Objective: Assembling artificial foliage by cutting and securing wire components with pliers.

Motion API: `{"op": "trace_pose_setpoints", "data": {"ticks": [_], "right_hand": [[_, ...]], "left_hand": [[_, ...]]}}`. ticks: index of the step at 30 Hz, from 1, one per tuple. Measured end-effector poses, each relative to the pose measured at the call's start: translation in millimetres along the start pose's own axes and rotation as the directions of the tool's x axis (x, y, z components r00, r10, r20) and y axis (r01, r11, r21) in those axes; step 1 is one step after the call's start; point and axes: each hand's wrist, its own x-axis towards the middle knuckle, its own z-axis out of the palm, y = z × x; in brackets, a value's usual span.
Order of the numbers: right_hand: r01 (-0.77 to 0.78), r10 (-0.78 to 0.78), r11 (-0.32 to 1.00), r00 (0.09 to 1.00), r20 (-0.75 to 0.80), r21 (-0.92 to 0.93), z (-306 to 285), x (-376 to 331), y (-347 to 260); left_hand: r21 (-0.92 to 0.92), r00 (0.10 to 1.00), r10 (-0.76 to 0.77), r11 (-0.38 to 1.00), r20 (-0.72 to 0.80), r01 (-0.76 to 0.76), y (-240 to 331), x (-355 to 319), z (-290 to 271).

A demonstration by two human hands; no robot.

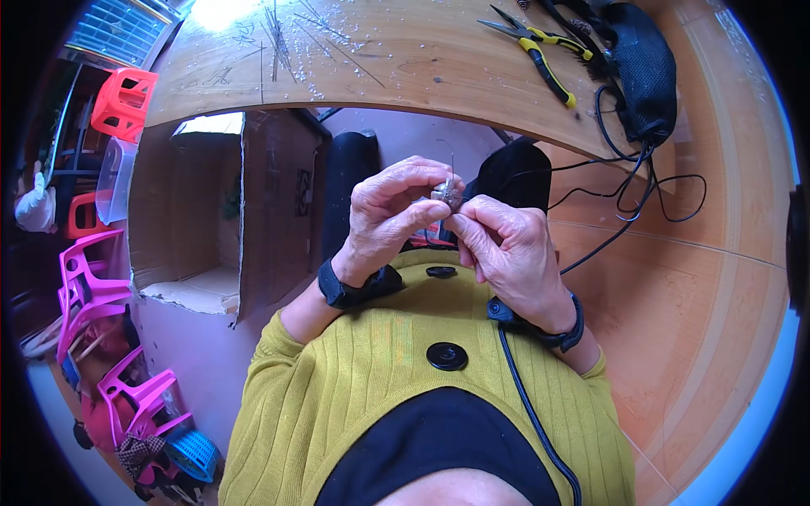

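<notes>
Two hands, left hand [396, 211] and right hand [506, 244], both pinched shut on one small greyish piece [445, 194] beside open brown cardboard box [211, 211].

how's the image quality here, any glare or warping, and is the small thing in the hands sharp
Head view: strong fisheye warp, the wooden table edge bows into an arc and the corners go black; a blown-out glare patch sits at the table's far edge; the left hand and right hand are evenly lit and fairly sharp, but the small greyish piece pinched between them is too tiny to make out.
</notes>
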Motion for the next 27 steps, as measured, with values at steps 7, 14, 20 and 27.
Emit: {"op": "trace_pose_setpoints", "data": {"ticks": [7, 14, 20, 27], "right_hand": [[0.019, -0.020, 0.999, 0.999, -0.025, -0.046, 0, -3, -2], [0.169, -0.182, 0.974, 0.980, -0.084, -0.149, 5, -1, 15], [0.121, -0.130, 0.988, 0.986, -0.104, -0.094, 7, -1, 14], [0.131, -0.143, 0.985, 0.984, -0.109, -0.111, 8, 2, 15]], "left_hand": [[-0.051, 0.995, -0.089, 0.994, 0.048, 0.092, 3, -1, -4], [-0.056, 0.985, -0.172, 0.983, 0.011, 0.173, 2, -2, -6], [-0.154, 0.985, -0.164, 0.976, -0.062, 0.153, -2, -3, -5], [-0.163, 0.976, -0.194, 0.971, -0.099, 0.177, 0, -3, -3]]}}
